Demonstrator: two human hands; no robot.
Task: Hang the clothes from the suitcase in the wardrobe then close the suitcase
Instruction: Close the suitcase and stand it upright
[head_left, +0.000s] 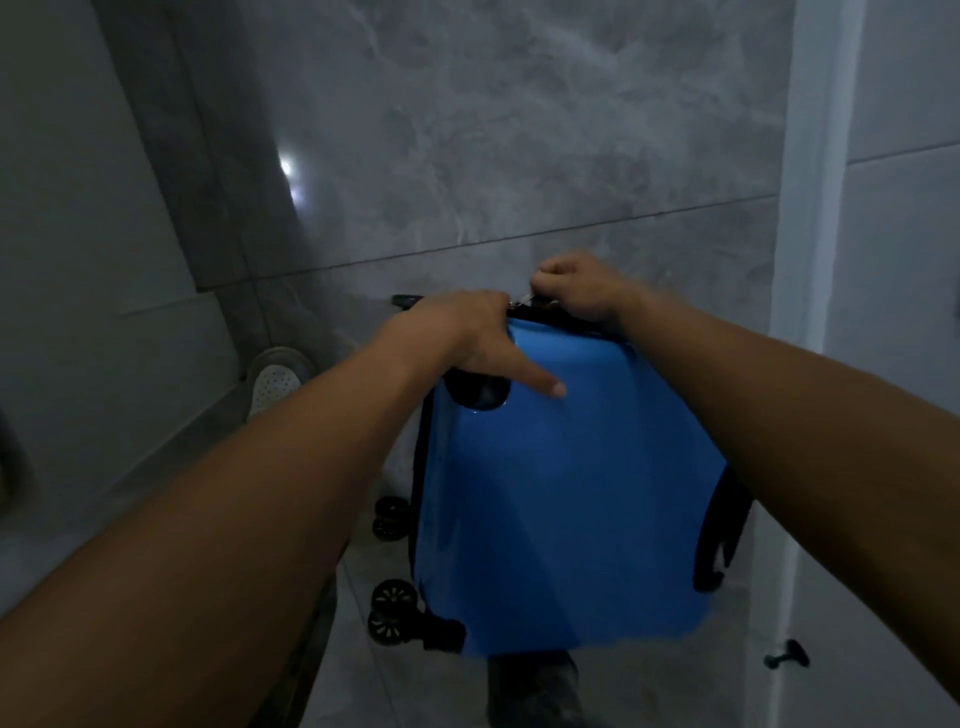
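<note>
A blue hard-shell suitcase (561, 493) lies flat on the grey tiled floor, lid down, black wheels (390, 608) on its left side. My left hand (467, 338) grips the far left corner of the shell, thumb stretched across the blue lid. Just beyond it, my right hand (576, 291) pinches a small metal zipper pull (522, 300) on the black zip band at the far edge. No clothes are in view. The room is dim.
A white wardrobe door (883, 364) with a small dark knob (787, 657) stands at the right. A pale perforated slipper (272, 389) lies against the grey wall at the left. Glossy marble-look tiles (519, 156) stretch beyond the suitcase.
</note>
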